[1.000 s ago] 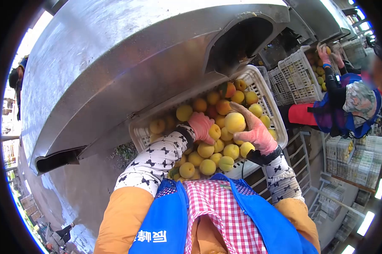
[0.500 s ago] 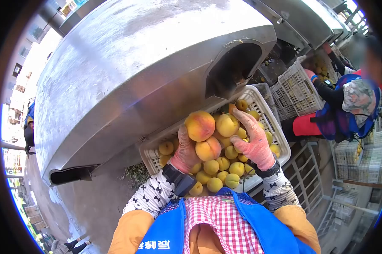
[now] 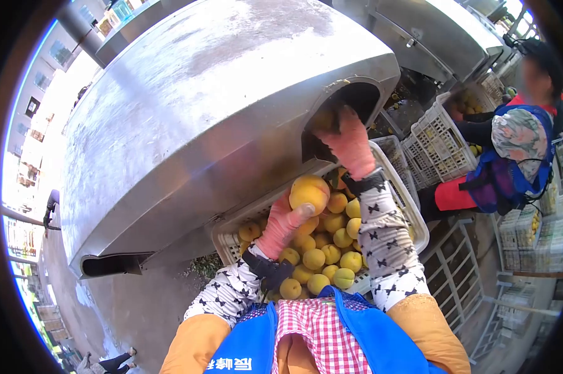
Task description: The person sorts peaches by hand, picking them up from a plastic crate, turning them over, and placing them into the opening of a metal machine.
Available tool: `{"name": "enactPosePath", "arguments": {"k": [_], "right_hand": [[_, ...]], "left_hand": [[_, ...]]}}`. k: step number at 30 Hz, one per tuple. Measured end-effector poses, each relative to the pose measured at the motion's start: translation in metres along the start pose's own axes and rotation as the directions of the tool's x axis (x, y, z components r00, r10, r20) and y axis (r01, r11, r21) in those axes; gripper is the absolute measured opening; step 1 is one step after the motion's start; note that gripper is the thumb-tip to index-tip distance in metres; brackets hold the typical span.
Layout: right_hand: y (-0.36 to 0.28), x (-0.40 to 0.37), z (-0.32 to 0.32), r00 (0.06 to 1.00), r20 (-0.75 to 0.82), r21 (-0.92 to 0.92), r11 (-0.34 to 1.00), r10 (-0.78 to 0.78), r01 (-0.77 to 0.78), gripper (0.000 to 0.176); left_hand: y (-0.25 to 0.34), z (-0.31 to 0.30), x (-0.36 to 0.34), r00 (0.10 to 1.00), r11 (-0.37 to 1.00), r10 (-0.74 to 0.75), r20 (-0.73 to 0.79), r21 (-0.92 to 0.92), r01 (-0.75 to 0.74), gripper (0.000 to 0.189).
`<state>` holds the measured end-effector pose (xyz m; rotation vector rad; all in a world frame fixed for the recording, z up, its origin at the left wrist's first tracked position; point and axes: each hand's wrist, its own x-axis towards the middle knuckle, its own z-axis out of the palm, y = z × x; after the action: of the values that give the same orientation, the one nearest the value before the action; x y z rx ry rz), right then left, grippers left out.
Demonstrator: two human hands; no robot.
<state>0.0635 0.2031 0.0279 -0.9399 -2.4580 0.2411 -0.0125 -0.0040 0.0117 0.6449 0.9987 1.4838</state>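
My left hand [image 3: 281, 227], in a pink glove, is closed around a large yellow peach [image 3: 309, 194] above the crate. My gloved right hand [image 3: 348, 144] reaches into the dark opening [image 3: 372, 100] in the metal machine [image 3: 225, 124]. Its fingers are on a dim, round, yellowish peach [image 3: 324, 119], partly lost in shadow. Below both arms, the white plastic crate [image 3: 419, 227] holds many yellow peaches [image 3: 314, 258], some blushed orange. My right forearm hides part of the crate.
At the right, a co-worker [image 3: 521, 137] in a blue vest bends by another white crate [image 3: 440, 140] of fruit. A metal rack frame [image 3: 459, 268] stands right of my crate. A lower slot [image 3: 113, 265] opens at the machine's left end.
My right hand has moved up from the crate into the machine's opening with a peach. My left hand now holds a single peach, where two were against it before.
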Motion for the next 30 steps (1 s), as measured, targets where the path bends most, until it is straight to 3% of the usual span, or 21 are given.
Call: {"name": "enactPosePath", "arguments": {"k": [1, 2, 4, 6, 7, 8, 9, 11, 12, 14, 15, 16, 17, 18, 19, 20, 21, 22, 26, 28, 30], "right_hand": [[-0.011, -0.015, -0.036, 0.994, 0.014, 0.403, 0.909, 0.112, -0.108, 0.084], [-0.015, -0.030, -0.061, 0.976, 0.078, 0.729, 0.656, 0.202, -0.194, 0.089], [-0.006, -0.066, -0.077, 0.947, 0.287, 0.843, 0.506, -0.143, -0.179, 0.093], [-0.023, -0.082, -0.077, 0.912, 0.309, 0.701, 0.712, -0.269, -0.027, 0.093], [-0.033, -0.089, -0.073, 0.953, 0.281, 0.621, 0.779, -0.118, -0.087, 0.091], [-0.033, -0.088, -0.072, 0.954, 0.278, 0.616, 0.783, -0.114, -0.086, 0.091], [-0.033, -0.084, -0.071, 0.989, 0.137, 0.574, 0.818, -0.048, -0.040, 0.089], [-0.028, -0.068, -0.058, 0.990, -0.132, 0.486, 0.874, 0.056, 0.015, 0.087], [-0.020, -0.064, -0.040, 0.989, -0.137, 0.484, 0.875, 0.058, 0.016, 0.087], [-0.004, -0.052, -0.007, 0.975, -0.213, 0.135, 0.990, 0.059, -0.031, 0.089], [-0.006, -0.032, 0.003, 0.974, -0.217, 0.136, 0.990, 0.061, -0.032, 0.089], [-0.012, -0.012, 0.016, 0.979, -0.179, 0.073, 0.993, 0.100, -0.088, 0.090], [-0.014, -0.008, 0.024, 0.980, -0.130, 0.007, 0.988, 0.151, -0.151, 0.091], [-0.010, -0.009, 0.022, 0.980, -0.111, 0.012, 0.986, 0.166, -0.166, 0.091], [-0.007, -0.007, 0.012, 0.977, -0.179, 0.207, 0.975, 0.119, -0.081, 0.093], [-0.005, -0.006, 0.000, 0.962, -0.259, 0.388, 0.921, 0.085, 0.023, 0.094], [-0.014, -0.023, -0.024, 0.981, -0.147, 0.611, 0.792, 0.125, -0.010, 0.094], [-0.019, -0.043, -0.037, 0.982, -0.150, 0.611, 0.791, 0.111, 0.004, 0.094], [-0.036, -0.099, -0.052, 0.971, 0.228, 0.577, 0.813, -0.068, -0.078, 0.087], [-0.035, -0.107, -0.048, 0.987, 0.146, 0.524, 0.851, -0.073, -0.015, 0.081], [-0.036, -0.103, -0.056, 0.998, 0.060, 0.551, 0.834, -0.019, -0.017, 0.077]], "left_hand": [[0.001, 0.000, 0.000, 0.998, 0.996, 0.063, -0.015, 0.071, -0.062, 0.075], [0.002, 0.000, 0.001, 0.991, 0.982, 0.132, -0.030, 0.137, -0.127, 0.074], [0.013, 0.003, 0.003, 0.993, 0.983, 0.118, -0.011, 0.144, -0.115, 0.075], [0.013, 0.003, 0.009, 0.995, 0.983, 0.097, 0.025, 0.154, -0.100, 0.077], [0.008, 0.003, 0.015, 0.987, 0.976, 0.158, 0.037, 0.148, -0.162, 0.075], [0.005, 0.004, 0.020, 0.974, 0.964, 0.220, 0.055, 0.142, -0.225, 0.073], [0.006, 0.005, 0.022, 0.972, 0.962, 0.224, 0.067, 0.143, -0.231, 0.073], [0.007, 0.005, 0.021, 0.980, 0.974, 0.077, -0.184, 0.222, -0.035, 0.063], [0.000, 0.001, 0.019, 0.981, 0.974, 0.078, -0.179, 0.225, -0.037, 0.063], [-0.019, -0.013, 0.019, 0.972, 0.965, -0.194, -0.135, -0.206, 0.164, 0.057], [-0.013, -0.009, 0.015, 0.962, 0.907, -0.244, -0.119, -0.379, 0.183, 0.048], [-0.021, -0.012, 0.015, 0.959, 0.905, -0.257, -0.122, -0.379, 0.194, 0.048], [-0.037, -0.018, 0.013, 0.995, 0.934, -0.070, -0.076, -0.355, 0.038, 0.044], [-0.049, -0.024, 0.011, 0.992, 0.932, 0.126, -0.028, -0.338, -0.128, 0.042], [-0.052, -0.030, 0.015, 0.990, 0.901, 0.142, -0.016, 0.415, -0.123, 0.040], [-0.055, -0.032, 0.010, 0.990, 0.902, 0.136, -0.026, 0.417, -0.113, 0.040], [-0.054, -0.032, 0.015, 0.995, 0.989, 0.053, -0.082, -0.132, -0.064, 0.039], [-0.052, -0.032, 0.019, 0.996, 0.763, -0.042, -0.085, -0.646, -0.023, 0.037], [-0.020, -0.010, 0.017, 0.985, 0.792, 0.133, 0.112, -0.609, -0.038, 0.035], [-0.003, 0.014, 0.016, 0.989, 0.915, 0.147, -0.033, -0.375, -0.149, 0.034], [-0.005, 0.013, 0.021, 0.997, 0.884, 0.075, -0.006, -0.462, -0.070, 0.038]]}}
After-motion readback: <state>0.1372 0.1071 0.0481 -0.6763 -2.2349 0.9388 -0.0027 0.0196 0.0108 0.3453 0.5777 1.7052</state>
